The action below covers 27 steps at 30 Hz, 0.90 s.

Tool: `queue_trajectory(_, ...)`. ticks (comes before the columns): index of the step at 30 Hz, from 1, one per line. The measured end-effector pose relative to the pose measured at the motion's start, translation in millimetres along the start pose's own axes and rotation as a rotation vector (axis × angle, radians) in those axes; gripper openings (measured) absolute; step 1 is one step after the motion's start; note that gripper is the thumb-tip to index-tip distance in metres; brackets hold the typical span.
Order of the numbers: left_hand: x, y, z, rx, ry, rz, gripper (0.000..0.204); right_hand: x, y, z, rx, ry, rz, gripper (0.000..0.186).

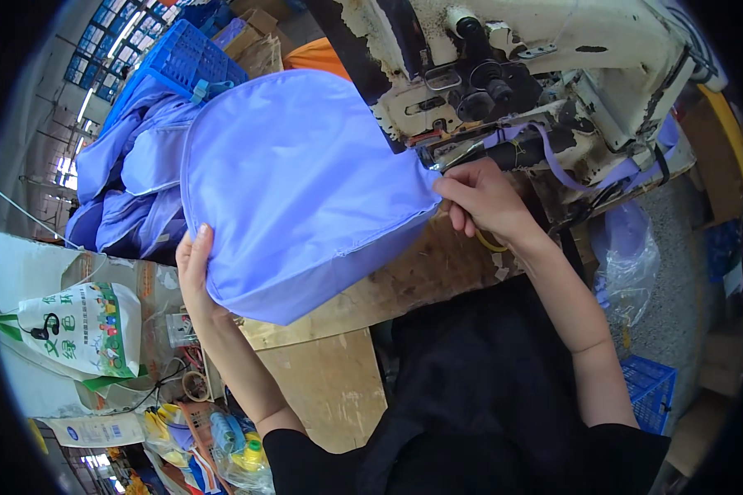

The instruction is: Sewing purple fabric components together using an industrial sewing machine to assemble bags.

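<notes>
Head view: my left hand (194, 268) grips lilac fabric panel (297, 190) edge, right hand (483, 198) pinches its corner at sewing machine (537, 74). Seam looks barely started; most edge unsewn.

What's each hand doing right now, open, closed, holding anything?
Left hand: closed on the lilac fabric piece's lower left edge.
Right hand: pinching its corner by the sewing machine.

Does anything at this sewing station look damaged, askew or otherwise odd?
Yes: the sewing machine has paint flaking off in large dark patches on its cream body. Otherwise nothing stands out: the left hand and right hand hold the lilac fabric piece at the machine, with more lilac pieces piled behind.
</notes>
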<state>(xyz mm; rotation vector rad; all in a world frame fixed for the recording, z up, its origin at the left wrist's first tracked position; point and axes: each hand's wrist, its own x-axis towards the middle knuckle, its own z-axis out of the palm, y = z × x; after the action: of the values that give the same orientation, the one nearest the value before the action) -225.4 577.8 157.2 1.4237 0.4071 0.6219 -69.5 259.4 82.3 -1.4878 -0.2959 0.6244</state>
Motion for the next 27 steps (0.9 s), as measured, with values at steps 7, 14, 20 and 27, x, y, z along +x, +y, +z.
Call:
queue_trajectory(7, -2, 1, 0, 0.037, -0.073, 0.137, 0.017, -5, -8, 15, 0.068, 0.047, 0.105, 0.036)
queue_trajectory(14, -42, 16, 16, 0.268, 0.010, 0.332, 0.023, -8, -4, 37, 0.201, 0.083, 0.097, 0.037)
queue_trajectory(20, -143, 4, 42, 0.478, 0.082, 0.611, 0.014, -11, -1, 32, 0.388, 0.140, 0.092, 0.031)
queue_trajectory(27, -190, -13, 90, 1.048, -0.532, 0.968, 0.015, -26, 6, 13, 0.335, 0.082, 0.020, 0.024)
